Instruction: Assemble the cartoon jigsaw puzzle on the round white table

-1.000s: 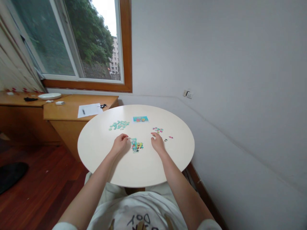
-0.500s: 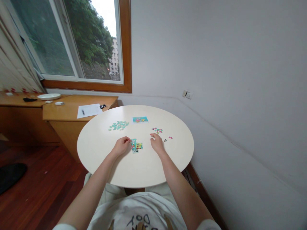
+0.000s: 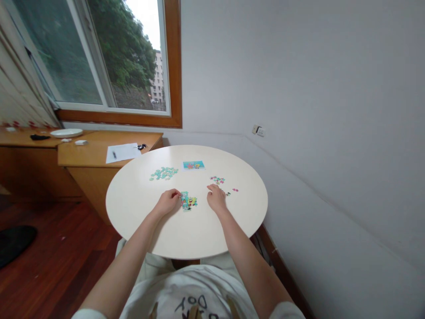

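Note:
A partly joined jigsaw puzzle (image 3: pixel 188 201) with a yellow cartoon figure lies flat on the round white table (image 3: pixel 186 239). My left hand (image 3: pixel 168 201) is at its left edge, thumb and forefinger closed together; whatever is between the fingertips is too small to make out. To the right of the puzzle, apart from it, my right hand (image 3: pixel 216 198) rests low over the table with its forefinger stretched out and thumb apart. Just beyond it is a cluster of pink and teal puzzle pieces (image 3: pixel 218 180). A dark piece (image 3: pixel 228 194) lies beside that hand, partly hidden, and a pink piece (image 3: pixel 235 190) farther right.
Several pale green puzzle pieces (image 3: pixel 164 173) are spread at the back left of the table. A picture card (image 3: pixel 193 165) lies at the back. On the wooden desk (image 3: pixel 83 155) are a paper sheet (image 3: pixel 122 153), keys (image 3: pixel 141 146) and a white plate (image 3: pixel 66 133). A wall (image 3: pixel 299 133) borders the right side.
The view has shifted very slightly. Both hands stay in nearly the same places, with the right hand's fingers moved only a little. The joined puzzle and loose pieces look unmoved.

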A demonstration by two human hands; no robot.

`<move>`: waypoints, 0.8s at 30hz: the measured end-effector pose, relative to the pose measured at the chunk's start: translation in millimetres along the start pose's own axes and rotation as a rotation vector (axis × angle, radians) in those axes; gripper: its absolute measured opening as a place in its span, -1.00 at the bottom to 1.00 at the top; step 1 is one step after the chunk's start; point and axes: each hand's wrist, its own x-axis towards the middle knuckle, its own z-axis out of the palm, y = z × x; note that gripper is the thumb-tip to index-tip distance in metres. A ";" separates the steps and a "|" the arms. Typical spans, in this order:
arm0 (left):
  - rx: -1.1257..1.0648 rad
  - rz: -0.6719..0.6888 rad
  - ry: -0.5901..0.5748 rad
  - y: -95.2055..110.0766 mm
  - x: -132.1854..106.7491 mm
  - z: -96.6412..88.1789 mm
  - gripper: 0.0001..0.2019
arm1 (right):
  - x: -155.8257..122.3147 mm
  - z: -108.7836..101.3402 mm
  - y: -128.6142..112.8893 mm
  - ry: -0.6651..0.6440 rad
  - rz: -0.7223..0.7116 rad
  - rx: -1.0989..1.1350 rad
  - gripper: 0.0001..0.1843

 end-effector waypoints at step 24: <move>0.049 0.029 -0.017 -5.1 1.3 0.7 -0.71 | 15.5 17.5 22.7 0.134 0.049 0.314 -0.54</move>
